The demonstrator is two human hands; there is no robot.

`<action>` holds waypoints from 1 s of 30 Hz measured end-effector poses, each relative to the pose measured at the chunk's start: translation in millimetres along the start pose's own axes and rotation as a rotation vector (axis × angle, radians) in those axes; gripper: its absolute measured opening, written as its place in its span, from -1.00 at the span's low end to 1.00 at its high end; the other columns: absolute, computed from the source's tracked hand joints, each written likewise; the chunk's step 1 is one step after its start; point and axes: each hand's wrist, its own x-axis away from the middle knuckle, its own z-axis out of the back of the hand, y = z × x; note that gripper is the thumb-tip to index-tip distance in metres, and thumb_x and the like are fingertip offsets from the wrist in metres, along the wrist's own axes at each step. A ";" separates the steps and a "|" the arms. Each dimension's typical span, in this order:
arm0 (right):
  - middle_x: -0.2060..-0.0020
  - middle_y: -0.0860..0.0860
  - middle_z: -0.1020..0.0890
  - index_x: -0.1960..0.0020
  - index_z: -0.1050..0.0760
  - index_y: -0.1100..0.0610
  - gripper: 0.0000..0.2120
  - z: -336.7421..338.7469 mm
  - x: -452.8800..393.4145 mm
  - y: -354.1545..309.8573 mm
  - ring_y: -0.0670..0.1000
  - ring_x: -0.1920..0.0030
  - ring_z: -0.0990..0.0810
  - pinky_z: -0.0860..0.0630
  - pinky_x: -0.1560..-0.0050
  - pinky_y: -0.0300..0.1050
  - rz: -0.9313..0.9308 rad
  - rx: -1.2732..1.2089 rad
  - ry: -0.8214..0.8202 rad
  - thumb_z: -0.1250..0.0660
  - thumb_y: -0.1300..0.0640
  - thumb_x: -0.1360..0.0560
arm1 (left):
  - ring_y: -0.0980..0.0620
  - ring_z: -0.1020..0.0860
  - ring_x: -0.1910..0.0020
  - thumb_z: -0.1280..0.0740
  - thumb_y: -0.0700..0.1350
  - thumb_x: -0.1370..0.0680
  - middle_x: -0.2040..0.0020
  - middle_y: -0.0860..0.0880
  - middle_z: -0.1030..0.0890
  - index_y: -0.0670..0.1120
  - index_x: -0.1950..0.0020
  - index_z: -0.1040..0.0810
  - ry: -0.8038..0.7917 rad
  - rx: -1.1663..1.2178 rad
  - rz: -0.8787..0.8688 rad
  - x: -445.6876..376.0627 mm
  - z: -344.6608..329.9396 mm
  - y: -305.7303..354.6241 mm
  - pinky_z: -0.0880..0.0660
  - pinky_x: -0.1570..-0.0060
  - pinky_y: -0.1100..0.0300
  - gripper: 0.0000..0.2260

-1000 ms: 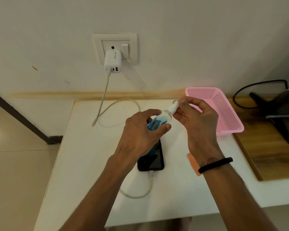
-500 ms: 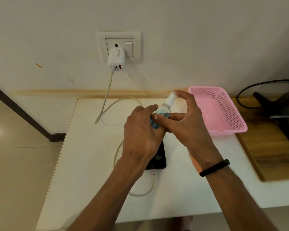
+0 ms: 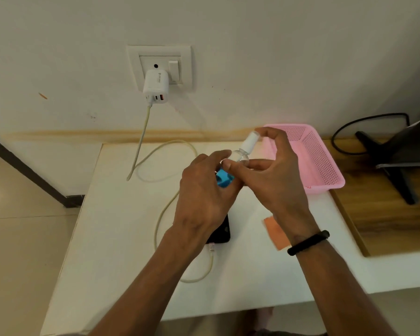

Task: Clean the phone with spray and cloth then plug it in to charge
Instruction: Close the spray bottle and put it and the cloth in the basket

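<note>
Bare room is seen on the white table (image 3: 112,238) toward its left edge, while the pink basket (image 3: 325,170) crowds the right. One spray bottle (image 3: 230,170) is gripped above the table by both hands: the left hand (image 3: 204,197) is curled round its blue body, the right hand (image 3: 274,175) is arched over its cap. One phone (image 3: 222,232) is half hidden beneath, with one cable (image 3: 155,226) lying beside it and one orange cloth (image 3: 275,232) nearby.

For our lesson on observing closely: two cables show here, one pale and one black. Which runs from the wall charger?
The pale cable: it hangs from the white charger and loops over the white table. The black cable arcs by the monitor stand.
</note>
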 end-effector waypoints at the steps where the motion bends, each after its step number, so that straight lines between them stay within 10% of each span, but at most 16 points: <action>1: 0.01 -0.55 -0.58 -0.38 -0.40 -0.13 -0.26 3.7 -1.5 -1.4 -0.13 0.09 -0.77 -0.72 0.11 -0.19 0.026 0.022 0.000 -0.69 -0.05 -0.31 | 0.03 -0.62 -0.09 -0.48 0.16 -0.51 -0.22 0.02 -0.64 0.03 -0.44 -0.54 -0.017 0.009 0.008 -0.6 -2.2 3.4 -0.61 -0.17 0.11 -0.48; 18: -0.27 -0.01 -0.67 -0.41 -0.53 0.13 -0.46 60.3 -9.9 16.8 -0.13 -0.10 -0.61 -0.41 0.14 -0.70 0.096 0.252 0.336 -0.57 0.05 -0.47 | -0.03 -0.55 -0.37 -0.29 -0.16 -0.67 -0.47 0.00 -0.53 0.03 -0.56 -0.39 -0.222 0.168 0.040 -7.0 -65.8 55.3 -0.46 -0.42 0.03 -0.56; 25: -0.31 0.05 -0.65 -0.40 -0.52 0.12 -0.48 72.8 -10.3 39.3 -0.07 -0.14 -0.59 -0.59 -0.16 -0.10 -0.024 0.339 0.383 -0.58 0.11 -0.48 | -0.09 -0.53 -0.33 -0.28 0.00 -0.68 -0.47 -0.02 -0.47 0.10 -0.55 -0.36 -0.357 -0.037 0.102 1.1 -94.5 44.5 -0.48 -0.39 -0.02 -0.58; 30: -0.22 0.10 -0.69 -0.32 -0.54 0.19 -0.52 75.1 -13.0 53.9 -0.04 -0.05 -0.60 -0.50 -0.03 -0.32 -0.075 0.393 0.310 -0.59 0.13 -0.47 | -0.09 -0.57 -0.30 -0.26 -0.02 -0.69 -0.44 -0.01 -0.53 0.01 -0.51 -0.46 -0.398 -0.039 0.087 5.7 -104.9 40.8 -0.48 -0.37 -0.02 -0.63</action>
